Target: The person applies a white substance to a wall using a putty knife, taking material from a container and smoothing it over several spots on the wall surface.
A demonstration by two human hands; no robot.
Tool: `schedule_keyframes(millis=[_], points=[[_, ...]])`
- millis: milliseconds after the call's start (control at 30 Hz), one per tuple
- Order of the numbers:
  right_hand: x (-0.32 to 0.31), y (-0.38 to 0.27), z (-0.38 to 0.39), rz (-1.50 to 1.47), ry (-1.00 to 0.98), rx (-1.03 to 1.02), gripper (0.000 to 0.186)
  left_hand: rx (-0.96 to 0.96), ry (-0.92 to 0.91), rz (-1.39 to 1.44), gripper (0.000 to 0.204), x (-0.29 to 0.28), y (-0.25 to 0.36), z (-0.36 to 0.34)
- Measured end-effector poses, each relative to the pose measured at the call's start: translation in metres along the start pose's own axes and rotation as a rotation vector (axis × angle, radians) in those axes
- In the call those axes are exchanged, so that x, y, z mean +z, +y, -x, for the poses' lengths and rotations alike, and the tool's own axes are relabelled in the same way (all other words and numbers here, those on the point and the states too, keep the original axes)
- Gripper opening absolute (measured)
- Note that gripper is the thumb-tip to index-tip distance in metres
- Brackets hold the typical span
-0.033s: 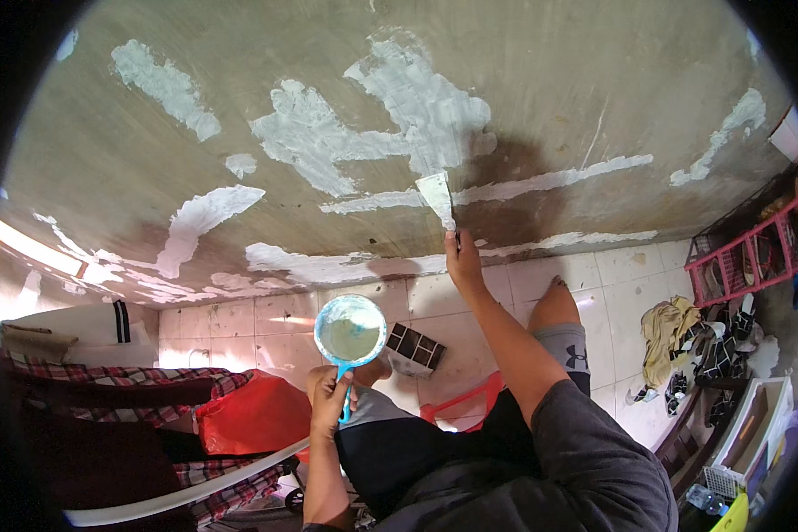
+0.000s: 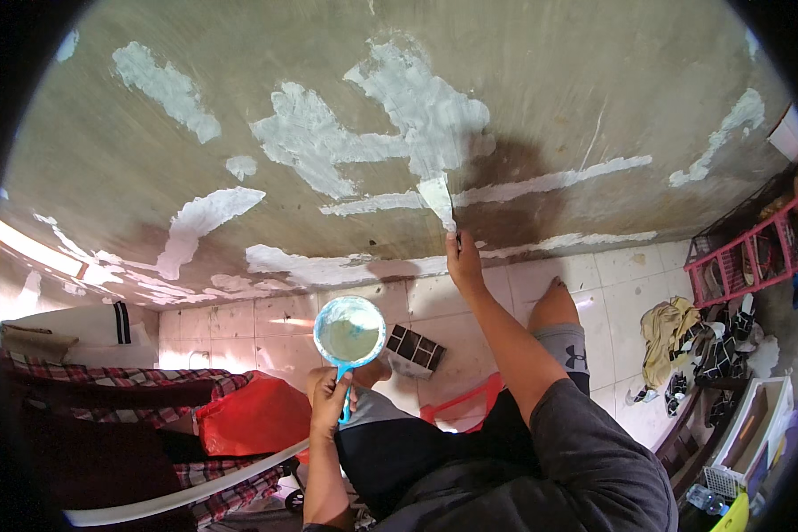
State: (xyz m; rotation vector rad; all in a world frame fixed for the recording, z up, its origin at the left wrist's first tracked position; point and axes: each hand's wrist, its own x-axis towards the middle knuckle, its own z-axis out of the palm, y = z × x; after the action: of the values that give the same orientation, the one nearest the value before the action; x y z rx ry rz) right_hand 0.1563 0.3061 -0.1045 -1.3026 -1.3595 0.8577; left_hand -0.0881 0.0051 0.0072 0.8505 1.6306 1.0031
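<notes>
My right hand is closed round the handle of a putty knife. Its flat blade meets the grey wall at the lower end of a broad patch of white filler. At waist height, my left hand grips the blue handle of a small round dipper. Pale paste coats the inside of the dipper, which is tilted so that its opening shows. The fingers of my left hand wrap round the handle, partly hiding it.
Several more white filler streaks mark the wall. On the tiled floor lie a dark gridded block and crumpled cloths. A red plastic stool is beside my legs. Left are a red bag and plaid fabric; right, a pink rack.
The putty knife's blade sits very slightly lower on the wall. The dipper and both arms look almost the same.
</notes>
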Motion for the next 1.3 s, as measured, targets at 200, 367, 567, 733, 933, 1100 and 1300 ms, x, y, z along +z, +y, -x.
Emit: schedule_keyframes(millis=[200,367,567,733,933,1100,1300], points=[[-0.015,0.009,0.021,-0.092,-0.097,0.109,0.047,-0.023,0.025,0.035,0.024,0.004,0.007,0.001],[-0.004,-0.002,-0.007,0.006,0.011,-0.025,0.045,0.012,-0.004,-0.003,0.026,0.004,0.012,0.0],[-0.015,0.025,0.012,0.044,0.007,0.031,0.039,0.007,0.029,0.013,0.03,0.008,0.017,-0.003],[-0.023,-0.001,0.01,-0.132,-0.015,0.013,0.035,0.002,-0.017,0.014,0.026,0.006,0.011,-0.002],[-0.021,0.006,-0.018,0.057,0.053,-0.048,0.038,0.064,0.011,-0.023,0.034,0.009,0.014,-0.004],[-0.033,0.037,-0.009,0.143,-0.076,0.068,0.039,0.04,0.021,-0.015,0.035,0.013,0.02,-0.004],[-0.034,0.0,-0.002,0.005,0.044,-0.107,0.04,0.013,-0.009,-0.067,0.024,0.009,0.019,0.0]])
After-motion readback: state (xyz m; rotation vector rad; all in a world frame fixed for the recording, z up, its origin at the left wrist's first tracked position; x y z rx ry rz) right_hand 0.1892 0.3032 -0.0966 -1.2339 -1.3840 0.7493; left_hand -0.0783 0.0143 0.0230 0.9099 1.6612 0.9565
